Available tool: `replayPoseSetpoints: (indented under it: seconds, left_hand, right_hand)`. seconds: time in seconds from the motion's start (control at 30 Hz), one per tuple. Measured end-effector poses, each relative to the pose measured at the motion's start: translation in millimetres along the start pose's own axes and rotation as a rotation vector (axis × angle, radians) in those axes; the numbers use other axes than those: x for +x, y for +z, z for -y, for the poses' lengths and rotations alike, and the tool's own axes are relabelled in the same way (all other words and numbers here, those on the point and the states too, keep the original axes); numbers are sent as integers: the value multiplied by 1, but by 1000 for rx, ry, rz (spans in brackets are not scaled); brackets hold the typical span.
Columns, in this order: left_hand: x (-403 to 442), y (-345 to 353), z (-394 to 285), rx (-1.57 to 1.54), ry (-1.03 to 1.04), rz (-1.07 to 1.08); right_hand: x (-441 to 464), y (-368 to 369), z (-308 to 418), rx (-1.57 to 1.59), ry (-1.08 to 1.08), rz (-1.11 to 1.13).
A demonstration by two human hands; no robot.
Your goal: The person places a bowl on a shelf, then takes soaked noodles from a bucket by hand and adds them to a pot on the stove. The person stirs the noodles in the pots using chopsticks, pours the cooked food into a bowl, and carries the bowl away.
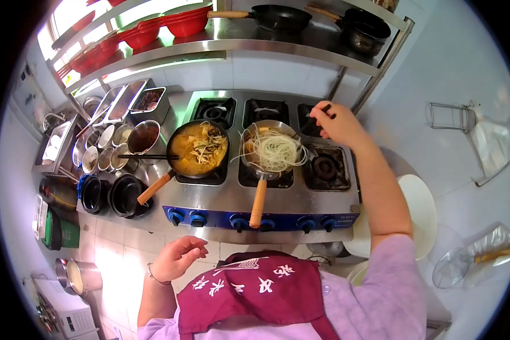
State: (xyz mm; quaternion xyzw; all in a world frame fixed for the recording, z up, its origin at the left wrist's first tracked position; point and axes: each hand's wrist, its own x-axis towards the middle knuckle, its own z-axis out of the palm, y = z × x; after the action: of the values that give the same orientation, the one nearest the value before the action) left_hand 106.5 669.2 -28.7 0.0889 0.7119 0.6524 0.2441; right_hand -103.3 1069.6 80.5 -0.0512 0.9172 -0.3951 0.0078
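My right hand is raised over the back right of the stove, its fingers closed on a thin dark stick-like thing seen nearly end-on. To its left, a pan with a wooden handle holds a heap of pale noodles, some strands hanging over the rim. A black pan beside it contains orange broth with food strips, and dark chopsticks rest across its left edge. My left hand hovers in front of the stove, fingers loosely bent and apart from the thumb, holding nothing.
Black pots and metal tubs of sauces and ingredients crowd the counter at left. Above the stove runs a metal shelf with red bowls and pans. A white bin stands at right.
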Motion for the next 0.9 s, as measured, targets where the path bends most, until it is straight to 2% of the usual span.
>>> replayPoseSetpoints:
  seconds: [0.07, 0.13, 0.2, 0.33, 0.43, 0.53, 0.6, 0.67, 0.7, 0.73, 0.83, 0.9]
  left_hand:
    - [0, -1, -2, 5, 11, -5]
    - [0, -1, -3, 6, 21, -14]
    - [-1, -2, 0, 0, 29, -14]
    - [-2, 0, 7, -14, 37, -13]
    - [-4, 0, 6, 16, 39, -36]
    - [-3, -1, 11, 62, 26, 4]
    - [-2, 0, 14, 31, 15, 25]
    - [-2, 1, 15, 15, 9, 28]
    - [-1, 0, 15, 4, 6, 36]
    - [-2, -1, 15, 3, 7, 32]
    - [-2, -3, 17, 5, 14, 30]
    - [-3, -4, 21, -7, 10, 33]
  right_hand:
    - [2, 11, -1, -22, -31, -36]
    - [-1, 18, 5, 151, -58, -115]
    - [-5, 22, 17, 194, -67, -116]
    - [-4, 46, 21, 277, -170, 100]
    - [3, 52, 19, 181, -98, 260]
    - [17, 37, 25, 173, 4, 136]
    - [22, 42, 27, 180, -18, 93]
    - [24, 58, 23, 185, -217, -30]
    - [26, 61, 21, 10, -267, 3]
    - [27, 59, 21, 10, -270, 6]
    - [27, 30, 27, 113, -34, 93]
    - [18, 3, 40, 213, -22, 37]
